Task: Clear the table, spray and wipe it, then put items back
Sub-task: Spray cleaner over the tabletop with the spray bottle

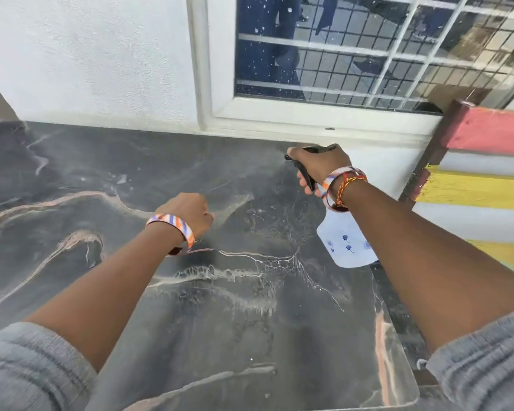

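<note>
Two hands over table [131,292]: right hand [319,166] grips spray bottle [346,247] nr right edge, left hand [187,212] fisted mid-top.

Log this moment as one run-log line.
phase: spraying | right hand: grips spray bottle | left hand: curled, holds nothing | table: dark marble

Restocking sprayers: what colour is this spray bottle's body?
White with small blue flower prints; the spray bottle shows best in the head view, its black trigger head held by the right hand.

table [131,161]: dk grey marble w/ pinkish-white veins | spray bottle [349,247]: white, blue flower print, blk trigger | wristbands [172,229]: orange/purple/white stripes | sleeves [27,372]: grey | wall [86,54]: white
</note>
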`<state>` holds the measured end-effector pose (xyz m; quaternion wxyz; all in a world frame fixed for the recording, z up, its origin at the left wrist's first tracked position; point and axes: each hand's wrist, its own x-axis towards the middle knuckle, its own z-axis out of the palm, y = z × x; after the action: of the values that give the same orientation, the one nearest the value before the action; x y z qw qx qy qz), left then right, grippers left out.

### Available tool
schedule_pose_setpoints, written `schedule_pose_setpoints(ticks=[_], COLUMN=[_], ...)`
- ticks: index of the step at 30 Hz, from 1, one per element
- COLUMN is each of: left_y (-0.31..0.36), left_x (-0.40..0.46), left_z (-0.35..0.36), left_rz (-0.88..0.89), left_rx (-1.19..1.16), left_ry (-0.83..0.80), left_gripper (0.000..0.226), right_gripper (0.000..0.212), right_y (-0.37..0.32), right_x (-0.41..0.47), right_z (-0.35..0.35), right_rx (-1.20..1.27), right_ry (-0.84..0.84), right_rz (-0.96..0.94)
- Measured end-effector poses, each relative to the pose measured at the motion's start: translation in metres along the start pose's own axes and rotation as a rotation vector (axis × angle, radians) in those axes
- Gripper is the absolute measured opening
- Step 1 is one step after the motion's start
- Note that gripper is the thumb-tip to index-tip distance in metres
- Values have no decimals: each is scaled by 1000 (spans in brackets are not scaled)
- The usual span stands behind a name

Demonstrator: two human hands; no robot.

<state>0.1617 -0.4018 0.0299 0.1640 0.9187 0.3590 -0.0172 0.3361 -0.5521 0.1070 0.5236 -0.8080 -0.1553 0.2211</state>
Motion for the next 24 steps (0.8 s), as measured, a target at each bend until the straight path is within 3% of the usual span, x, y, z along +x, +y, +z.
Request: schedule_pose_setpoints(ticks=[9,14,16,21,24], left_y=[-18,-31,-35,-60,-85], left_x=[-72,-114,-128,-155,-168], left_z=[6,18,19,12,2], left_rz=[168,241,259,293,282], left_rx=[77,104,117,132,166], left_ry=[-38,-37,-48,-95,-151], left_gripper=[38,29,24,13,15], right_gripper=[28,27,27,26,25], right_y=[37,72,84,92,88], right_x=[-90,-166,-192,-242,-265], right_z=[-19,-16,-10,15,46], right_rx=[53,100,83,154,95], right_ry=[-39,232,268,48,5], right_rz=[185,99,120,351,352])
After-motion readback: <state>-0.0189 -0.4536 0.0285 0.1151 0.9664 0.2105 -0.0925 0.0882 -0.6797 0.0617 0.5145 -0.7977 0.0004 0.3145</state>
